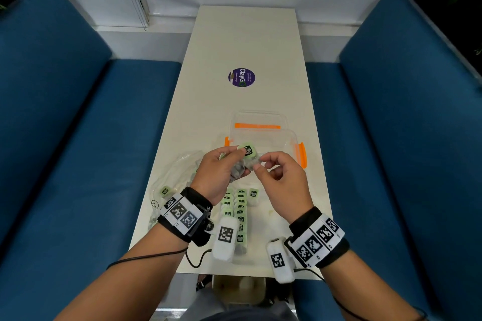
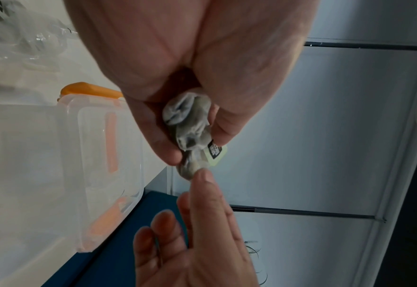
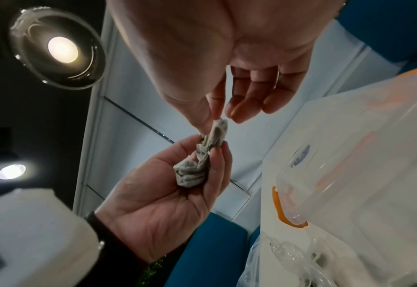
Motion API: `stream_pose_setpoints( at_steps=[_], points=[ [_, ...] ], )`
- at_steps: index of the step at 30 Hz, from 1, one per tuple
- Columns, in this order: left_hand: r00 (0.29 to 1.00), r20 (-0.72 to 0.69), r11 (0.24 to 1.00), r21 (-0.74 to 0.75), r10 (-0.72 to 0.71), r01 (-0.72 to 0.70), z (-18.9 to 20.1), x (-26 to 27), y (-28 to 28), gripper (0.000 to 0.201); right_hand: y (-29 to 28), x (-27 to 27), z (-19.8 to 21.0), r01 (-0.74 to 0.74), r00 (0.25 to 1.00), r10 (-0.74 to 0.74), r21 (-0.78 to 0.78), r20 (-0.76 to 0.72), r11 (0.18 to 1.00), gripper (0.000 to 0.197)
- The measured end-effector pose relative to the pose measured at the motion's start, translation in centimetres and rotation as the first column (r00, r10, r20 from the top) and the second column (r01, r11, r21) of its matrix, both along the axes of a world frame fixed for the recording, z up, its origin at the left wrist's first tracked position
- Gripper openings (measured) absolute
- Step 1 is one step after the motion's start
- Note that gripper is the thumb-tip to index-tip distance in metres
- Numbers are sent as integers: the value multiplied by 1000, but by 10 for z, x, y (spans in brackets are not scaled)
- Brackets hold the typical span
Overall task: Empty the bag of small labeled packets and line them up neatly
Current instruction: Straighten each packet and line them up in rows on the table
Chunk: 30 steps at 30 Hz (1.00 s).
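While the left hand grasps a bunch of packets above the bench, just nearer than the clear box, the right hand pinches 1 packet's end, its long axis pointing rightward.

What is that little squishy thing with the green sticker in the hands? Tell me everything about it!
It is a small packet of clear crinkled plastic, stuffed with something grey. A pale green label with a black printed square sits at its top. It is held up above the white table, in front of the clear box with orange clips. The left hand cradles its lower part, and the right hand pinches its other end between thumb and forefinger.
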<state>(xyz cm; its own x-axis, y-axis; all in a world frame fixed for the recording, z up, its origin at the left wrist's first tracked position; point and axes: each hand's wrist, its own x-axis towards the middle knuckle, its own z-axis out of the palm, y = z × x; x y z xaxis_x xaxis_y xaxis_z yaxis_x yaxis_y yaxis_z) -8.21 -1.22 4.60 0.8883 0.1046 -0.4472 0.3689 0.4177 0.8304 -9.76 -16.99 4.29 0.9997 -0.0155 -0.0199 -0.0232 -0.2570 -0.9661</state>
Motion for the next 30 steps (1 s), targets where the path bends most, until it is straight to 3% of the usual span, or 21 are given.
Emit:
stream_pose_setpoints(
  at_steps=[4, 9, 12, 19, 25, 27, 30],
  points=[
    [1000, -1, 1000, 14, -3, 3, 2, 0, -3, 12, 3, 3, -5, -21, 996, 31, -117, 80, 993, 15],
    [1000, -14, 999, 32, -4, 4, -2, -1, -2, 16, 5, 2, -9, -32, 996, 44, -139, 80, 990, 12],
    [1000, -5, 999, 48, -6, 6, -4, -2, -1, 24, 4, 0, -9, -54, 996, 62, -118, 65, 992, 11],
    [994, 82, 983, 176, -68, 53, -6, -4, 4, 9, -8, 5, -8, 1, 998, 1, 40, -60, 999, 8],
    [986, 109, 973, 206, -129, 105, -10, -4, 3, 11, -12, 13, -13, -234, 964, 243, 97, -105, 967, 11],
    [986, 103, 973, 203, -131, 108, -12, -5, 1, 10, -11, 13, -16, -234, 961, 246, 101, -128, 967, 1],
    [986, 97, 973, 202, -134, 112, -18, -5, 1, 8, -12, 13, -21, -234, 960, 243, 77, -142, 969, 18]
  ],
)
